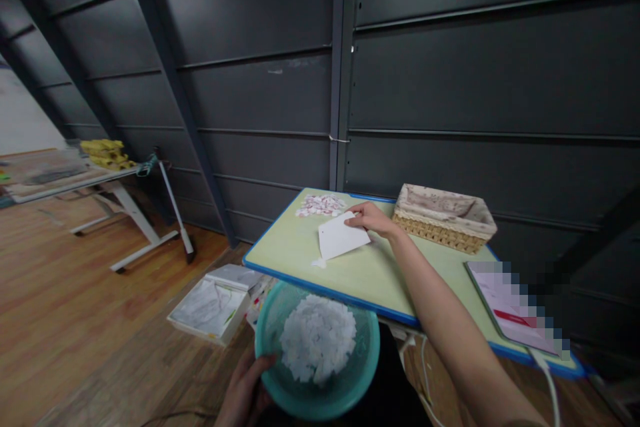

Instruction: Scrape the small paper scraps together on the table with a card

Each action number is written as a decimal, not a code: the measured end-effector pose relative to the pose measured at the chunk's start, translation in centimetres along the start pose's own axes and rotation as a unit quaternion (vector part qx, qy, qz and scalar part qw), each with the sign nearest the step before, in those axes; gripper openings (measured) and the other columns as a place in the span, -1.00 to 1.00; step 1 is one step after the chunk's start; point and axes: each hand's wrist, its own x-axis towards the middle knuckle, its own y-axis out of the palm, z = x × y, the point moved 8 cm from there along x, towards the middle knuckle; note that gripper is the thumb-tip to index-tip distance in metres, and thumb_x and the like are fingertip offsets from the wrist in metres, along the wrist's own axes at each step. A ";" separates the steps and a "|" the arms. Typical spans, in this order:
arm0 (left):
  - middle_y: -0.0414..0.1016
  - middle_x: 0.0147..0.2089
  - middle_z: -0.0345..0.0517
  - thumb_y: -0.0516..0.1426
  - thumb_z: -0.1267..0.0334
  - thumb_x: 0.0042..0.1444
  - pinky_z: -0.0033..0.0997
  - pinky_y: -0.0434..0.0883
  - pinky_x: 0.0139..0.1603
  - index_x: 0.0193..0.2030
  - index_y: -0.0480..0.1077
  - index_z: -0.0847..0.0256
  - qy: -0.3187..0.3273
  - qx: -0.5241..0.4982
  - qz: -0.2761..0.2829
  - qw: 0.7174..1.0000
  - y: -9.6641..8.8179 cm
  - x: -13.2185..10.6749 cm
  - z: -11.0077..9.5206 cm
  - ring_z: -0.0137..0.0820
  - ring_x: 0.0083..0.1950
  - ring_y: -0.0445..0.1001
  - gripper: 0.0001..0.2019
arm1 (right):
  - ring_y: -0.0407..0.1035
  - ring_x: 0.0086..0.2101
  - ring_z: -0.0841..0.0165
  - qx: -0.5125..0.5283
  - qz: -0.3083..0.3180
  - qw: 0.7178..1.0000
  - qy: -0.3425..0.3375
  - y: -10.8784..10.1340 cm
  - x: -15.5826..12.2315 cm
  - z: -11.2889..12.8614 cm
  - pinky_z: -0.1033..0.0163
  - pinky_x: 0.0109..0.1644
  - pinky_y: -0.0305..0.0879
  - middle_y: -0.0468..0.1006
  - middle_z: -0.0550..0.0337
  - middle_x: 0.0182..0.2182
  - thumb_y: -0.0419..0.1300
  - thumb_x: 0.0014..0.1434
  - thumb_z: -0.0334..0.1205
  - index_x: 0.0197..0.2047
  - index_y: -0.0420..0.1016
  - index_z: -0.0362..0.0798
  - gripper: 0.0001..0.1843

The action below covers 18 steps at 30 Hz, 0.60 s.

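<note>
My left hand (250,380) grips the near left rim of a teal plastic basin (370,360), thumb over the edge. Inside the basin is a heap of small white paper pieces (320,337). Out over the pale yellow-green table (390,280), my right hand (370,219) is closed on the upper right edge of a white card (343,235), which lies tilted just above or on the tabletop. A few white scraps (319,263) are at the card's lower left corner. Behind it spreads a pile of small white and reddish pieces (320,205).
A cloth-lined woven basket (435,230) stands at the table's back right. Nearer on the right lies a tablet (510,313) with a white cable. An open white box (213,307) sits on the floor at left. Another table (75,177) is farther left; a dark panelled wall rises behind.
</note>
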 end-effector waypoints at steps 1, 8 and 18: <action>0.69 -0.32 -0.04 0.23 0.35 0.07 -0.37 0.54 -0.37 -0.12 0.47 0.27 0.000 0.005 -0.002 1.000 0.1 -0.5 -0.3 -0.22 -0.28 0.65 -0.79 | 0.22 -0.59 0.45 0.003 0.008 1.000 -0.004 0.3 0.0 0.1 0.36 -0.56 -0.01 0.44 0.23 -0.61 0.28 -0.17 -0.19 -0.31 0.58 -0.21 -0.67; 0.69 -0.21 -0.04 0.27 0.28 0.03 -0.36 0.54 -0.26 -0.13 0.48 0.25 0.003 -0.001 0.015 1.000 0.7 -1.7 -0.9 -0.26 -0.25 0.63 -0.76 | 0.22 -0.60 0.48 0.020 0.028 0.999 -0.012 1.1 -0.1 0.4 0.38 -0.57 -0.01 0.43 0.26 -0.62 0.32 -0.16 -0.14 -0.35 0.56 -0.20 -0.68; 0.55 -0.56 -0.22 0.33 0.25 -0.10 -0.45 0.37 -0.56 -0.16 0.50 0.22 0.040 0.016 -0.004 0.999 -0.1 0.1 -0.8 -0.36 -0.56 0.49 -0.69 | 0.36 -0.55 0.44 0.142 0.116 0.983 0.027 4.6 -0.7 0.9 0.38 -0.51 0.17 0.57 0.15 -0.52 0.45 -0.26 -0.15 -0.33 0.58 -0.20 -0.60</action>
